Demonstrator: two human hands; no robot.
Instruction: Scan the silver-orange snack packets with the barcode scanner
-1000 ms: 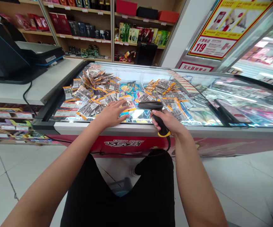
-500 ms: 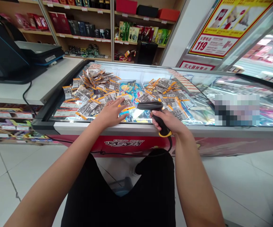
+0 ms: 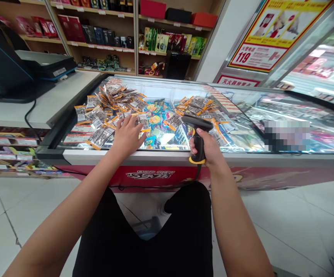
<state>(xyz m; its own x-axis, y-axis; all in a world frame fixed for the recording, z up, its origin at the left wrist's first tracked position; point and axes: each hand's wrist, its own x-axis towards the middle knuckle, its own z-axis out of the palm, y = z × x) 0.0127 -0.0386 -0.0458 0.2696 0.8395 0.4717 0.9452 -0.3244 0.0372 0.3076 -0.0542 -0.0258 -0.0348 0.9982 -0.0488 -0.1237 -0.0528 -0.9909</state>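
My right hand (image 3: 208,148) is wrapped round the grip of a black and yellow barcode scanner (image 3: 198,144), its head above the glass top. From its butt a cable hangs down the front of the freezer. My left hand (image 3: 128,134) lies palm down over a pile of small snack packets (image 3: 97,115) with orange edges, fingers spread and touching the nearest ones. What is under the palm is hidden. A second pile of the same packets (image 3: 198,105) lies behind the scanner. Blue bags (image 3: 156,111) show between the piles.
The chest freezer (image 3: 155,157) spans the front, with price cards (image 3: 78,137) at its left. A pale counter (image 3: 65,94) with a dark machine (image 3: 5,61) stands left. A blurred-out item (image 3: 286,135) lies on the glass at right. Stocked shelves (image 3: 103,46) line the back.
My left hand has moved left over the packets. The scanner has shifted right and is turned more upright, its head away from my left hand.
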